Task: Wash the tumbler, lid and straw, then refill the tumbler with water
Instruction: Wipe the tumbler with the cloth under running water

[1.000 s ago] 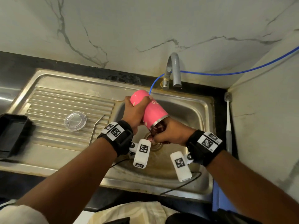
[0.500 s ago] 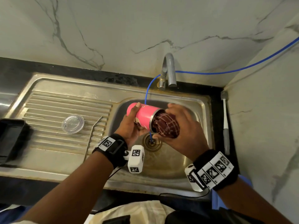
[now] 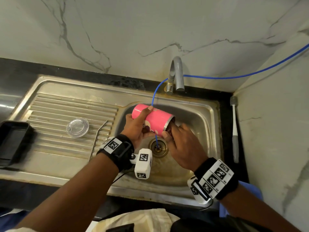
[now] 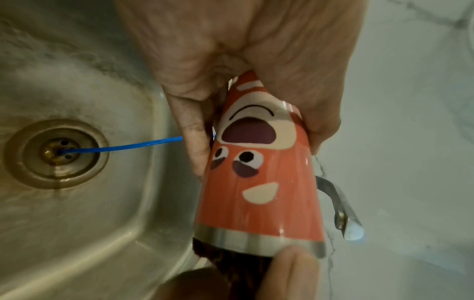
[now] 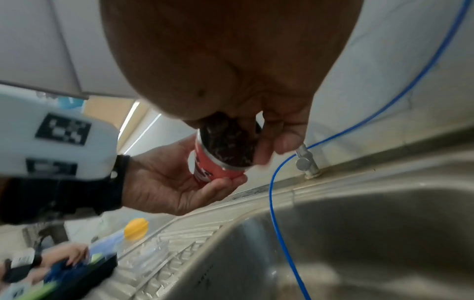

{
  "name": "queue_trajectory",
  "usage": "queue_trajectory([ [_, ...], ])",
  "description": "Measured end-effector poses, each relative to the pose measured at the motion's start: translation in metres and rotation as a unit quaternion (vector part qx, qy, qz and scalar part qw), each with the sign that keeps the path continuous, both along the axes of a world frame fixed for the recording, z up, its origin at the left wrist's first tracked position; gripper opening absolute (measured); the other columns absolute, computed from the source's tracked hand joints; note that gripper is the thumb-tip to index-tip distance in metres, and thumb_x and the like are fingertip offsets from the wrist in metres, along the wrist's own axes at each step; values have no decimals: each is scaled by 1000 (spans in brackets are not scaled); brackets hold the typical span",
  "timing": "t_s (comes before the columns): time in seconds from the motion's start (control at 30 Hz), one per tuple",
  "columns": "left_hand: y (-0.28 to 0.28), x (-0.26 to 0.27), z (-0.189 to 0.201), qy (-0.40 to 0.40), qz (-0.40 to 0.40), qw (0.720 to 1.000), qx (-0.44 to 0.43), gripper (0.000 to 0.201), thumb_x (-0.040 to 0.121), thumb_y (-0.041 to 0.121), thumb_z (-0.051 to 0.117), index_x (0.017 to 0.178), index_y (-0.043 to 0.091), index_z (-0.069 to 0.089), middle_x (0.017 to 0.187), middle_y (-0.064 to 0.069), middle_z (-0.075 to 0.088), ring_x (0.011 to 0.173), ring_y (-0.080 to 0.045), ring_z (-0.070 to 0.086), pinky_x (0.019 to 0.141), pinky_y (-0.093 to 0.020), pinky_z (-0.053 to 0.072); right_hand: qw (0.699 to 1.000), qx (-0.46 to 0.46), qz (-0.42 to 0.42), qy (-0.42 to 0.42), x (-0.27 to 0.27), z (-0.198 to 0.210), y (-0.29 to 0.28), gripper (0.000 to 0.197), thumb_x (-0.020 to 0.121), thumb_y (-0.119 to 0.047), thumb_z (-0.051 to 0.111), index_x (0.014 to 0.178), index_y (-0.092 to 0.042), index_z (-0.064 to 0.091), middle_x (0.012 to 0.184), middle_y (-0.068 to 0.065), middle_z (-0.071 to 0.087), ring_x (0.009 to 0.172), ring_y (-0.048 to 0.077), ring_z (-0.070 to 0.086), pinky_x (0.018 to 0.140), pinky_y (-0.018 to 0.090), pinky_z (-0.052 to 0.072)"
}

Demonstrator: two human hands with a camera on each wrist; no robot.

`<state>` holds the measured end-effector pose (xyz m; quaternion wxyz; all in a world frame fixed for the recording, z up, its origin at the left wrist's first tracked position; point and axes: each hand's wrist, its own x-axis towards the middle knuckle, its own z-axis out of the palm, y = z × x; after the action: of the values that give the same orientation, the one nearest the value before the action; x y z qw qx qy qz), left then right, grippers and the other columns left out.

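My left hand (image 3: 137, 129) grips the pink tumbler (image 3: 155, 119) on its side above the sink basin (image 3: 200, 131), mouth to the right. My right hand (image 3: 182, 144) holds a dark maroon scrubber (image 5: 228, 140) and has it pushed into the tumbler's steel-rimmed mouth. The left wrist view shows the cartoon face on the tumbler (image 4: 256, 182) and the scrubber (image 4: 231, 261) sticking out past the rim. The clear lid (image 3: 77, 127) lies on the ribbed drainboard. Just right of it lies the bent metal straw (image 3: 97, 138).
A grey tap (image 3: 177, 72) stands behind the basin. A thin blue tube (image 3: 154, 96) runs from it behind the tumbler into the drain (image 3: 158, 148). A black tray (image 3: 13, 143) sits at the far left, and a long brush (image 3: 235, 129) lies on the right counter.
The tumbler went from base-up to lying sideways. The scrubber, half a second ago outside the mouth, is now pushed into it by my right hand.
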<state>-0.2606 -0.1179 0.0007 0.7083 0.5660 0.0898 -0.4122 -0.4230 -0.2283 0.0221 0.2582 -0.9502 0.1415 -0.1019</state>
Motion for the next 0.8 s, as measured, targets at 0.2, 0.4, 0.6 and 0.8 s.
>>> queue_trajectory([
  [0.2,-6,6,10,-25,-7,1000,-2,97,64,54,94,142,15,51,128,-24,61,91,-33,68,70,-47,62,975,220,26,33,-8,-9,-13,53,111,-49,41,162,-44,26,149,-9,58,115,13,68,93,31,54],
  [0.4,-10,9,19,18,-61,998,-10,50,90,48,76,125,15,65,100,-17,77,87,-31,77,83,-50,63,993,92,75,10,9,-2,-42,53,111,-46,39,159,-24,41,153,0,56,133,18,60,105,39,52],
  [0.6,-11,5,26,21,-70,997,1,54,88,44,79,131,15,64,104,-14,77,88,-29,78,80,-49,64,995,67,63,24,14,14,-51,37,112,-36,39,132,-14,61,107,3,72,86,16,69,69,28,48],
  [0.8,-12,-2,21,34,-61,997,16,61,84,45,83,133,16,62,115,-18,75,93,-30,79,74,-43,64,998,-2,38,51,32,0,-36,32,95,-27,47,102,-7,71,82,12,73,71,34,70,58,33,45],
])
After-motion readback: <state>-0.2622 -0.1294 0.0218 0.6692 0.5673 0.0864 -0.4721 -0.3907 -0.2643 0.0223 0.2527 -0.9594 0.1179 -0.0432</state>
